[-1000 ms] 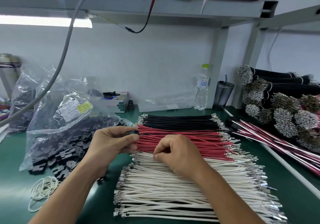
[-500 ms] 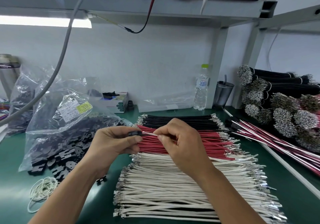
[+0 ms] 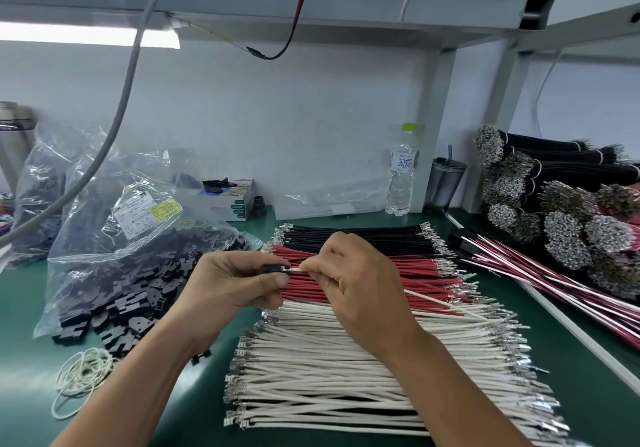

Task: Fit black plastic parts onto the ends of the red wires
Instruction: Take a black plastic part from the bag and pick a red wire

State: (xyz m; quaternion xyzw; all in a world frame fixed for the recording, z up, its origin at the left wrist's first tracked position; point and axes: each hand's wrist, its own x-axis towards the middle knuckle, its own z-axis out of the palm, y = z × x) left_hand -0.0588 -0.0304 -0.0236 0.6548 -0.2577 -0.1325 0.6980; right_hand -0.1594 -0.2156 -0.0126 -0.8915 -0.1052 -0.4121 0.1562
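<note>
My left hand (image 3: 235, 284) pinched a black plastic part (image 3: 272, 269) above the red wires (image 3: 408, 273), while my right hand (image 3: 360, 284) gripped a white wire (image 3: 446, 304) at it. A bag of parts (image 3: 138, 249) crowded my left; white wires (image 3: 346, 377) lay nearest me, finished bundles (image 3: 554, 211) stacked right.

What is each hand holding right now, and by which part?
Left hand pinches a black plastic part by its body. Right hand pinches a white wire near its left end, at the part.
</note>
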